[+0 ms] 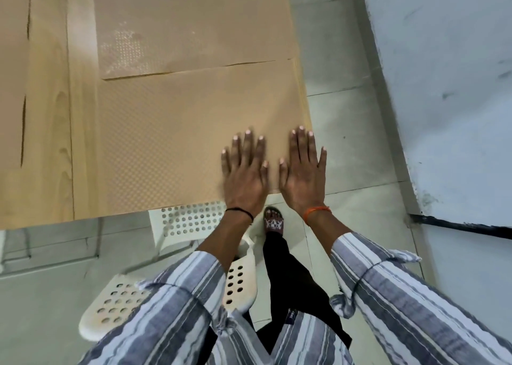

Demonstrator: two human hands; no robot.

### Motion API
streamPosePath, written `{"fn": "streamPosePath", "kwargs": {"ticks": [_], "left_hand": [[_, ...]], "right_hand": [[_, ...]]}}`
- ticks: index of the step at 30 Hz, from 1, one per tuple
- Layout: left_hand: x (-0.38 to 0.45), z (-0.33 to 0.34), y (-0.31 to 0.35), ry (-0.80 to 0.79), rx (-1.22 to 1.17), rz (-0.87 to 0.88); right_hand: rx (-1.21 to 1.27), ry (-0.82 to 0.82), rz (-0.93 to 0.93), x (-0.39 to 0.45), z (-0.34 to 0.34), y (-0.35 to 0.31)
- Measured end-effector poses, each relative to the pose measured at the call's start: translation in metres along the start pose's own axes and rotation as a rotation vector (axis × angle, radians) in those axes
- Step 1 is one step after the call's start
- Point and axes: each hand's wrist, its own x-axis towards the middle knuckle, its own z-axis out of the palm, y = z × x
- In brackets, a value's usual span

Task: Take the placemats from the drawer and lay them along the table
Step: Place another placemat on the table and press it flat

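Observation:
A tan dotted placemat (177, 143) lies flat at the near right corner of the pale wooden table (47, 143). My left hand (245, 171) and my right hand (302, 171) rest side by side, palms down and fingers spread, on its near right corner. Neither hand holds anything. A second tan placemat (194, 24) lies just beyond the first, their edges meeting. Further mats (12, 74) lie along the table's left side. No drawer is in view.
A white perforated chair (177, 256) stands tucked under the table's near edge, right in front of my legs. Grey floor tiles (346, 115) run along the right of the table. A pale blue wall (443, 74) stands at the far right.

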Motion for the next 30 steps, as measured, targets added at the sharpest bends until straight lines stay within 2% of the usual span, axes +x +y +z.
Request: {"fn": "streamPosePath", "kwargs": {"ticks": [8,13,19,24,30], "left_hand": [[-0.007,-0.029,-0.101,0.062,0.055,-0.232],[-0.006,-0.029,-0.103,0.067,0.027,-0.237],[-0.007,-0.028,-0.105,0.082,0.031,-0.228],[-0.012,-0.033,-0.128,0.078,0.052,-0.142],[-0.027,-0.054,-0.199,0.079,0.02,-0.201]], "right_hand": [[0.008,0.003,-0.023,-0.001,-0.001,0.001],[0.007,-0.003,-0.037,0.001,-0.008,-0.013],[0.109,-0.009,-0.286,0.009,0.001,-0.099],[0.046,-0.042,-0.254,0.01,0.019,-0.111],[-0.016,-0.029,-0.248,0.007,0.014,-0.116]]}}
